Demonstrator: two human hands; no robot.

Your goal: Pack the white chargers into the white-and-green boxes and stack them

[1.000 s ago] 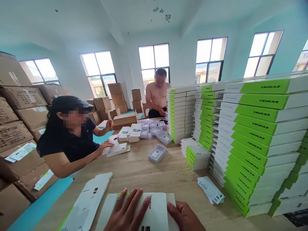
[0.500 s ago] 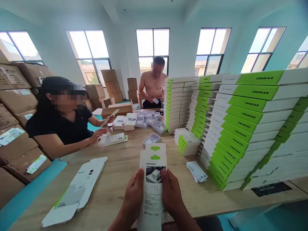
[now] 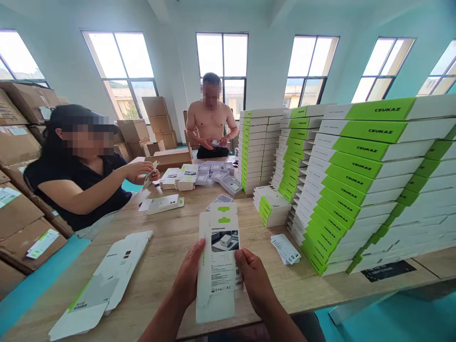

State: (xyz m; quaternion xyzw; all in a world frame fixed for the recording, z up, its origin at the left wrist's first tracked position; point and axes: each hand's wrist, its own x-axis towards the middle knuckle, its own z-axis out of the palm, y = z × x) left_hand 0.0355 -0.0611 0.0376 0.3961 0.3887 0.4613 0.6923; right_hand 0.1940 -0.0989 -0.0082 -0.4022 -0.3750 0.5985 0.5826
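Note:
Between my hands is a white and green cardboard charger box (image 3: 223,266), its hang-hole flap pointing away from me and its bottom flap hanging toward me. My left hand (image 3: 190,268) grips its left edge with the thumb along the side. My right hand (image 3: 252,275) pinches the right edge, thumb on the printed face. To the left lies a stack of flattened box blanks (image 3: 107,280) on the wooden table (image 3: 167,280). Right of the box are several printed cards (image 3: 285,249) in a loose pile.
Tall stacks of CEUKAZ boxes (image 3: 359,185) line the right side, with a short stack (image 3: 272,204) beside them. Clear plastic trays (image 3: 230,184) lie at the back. One co-worker (image 3: 81,175) sits left holding cards; another person (image 3: 211,123) stands behind the table. Cartons (image 3: 21,199) are piled left.
The box in my hands now shows more of its left side panel and bottom flap. The seated co-worker has raised a hand to the cards. My view has shifted slightly.

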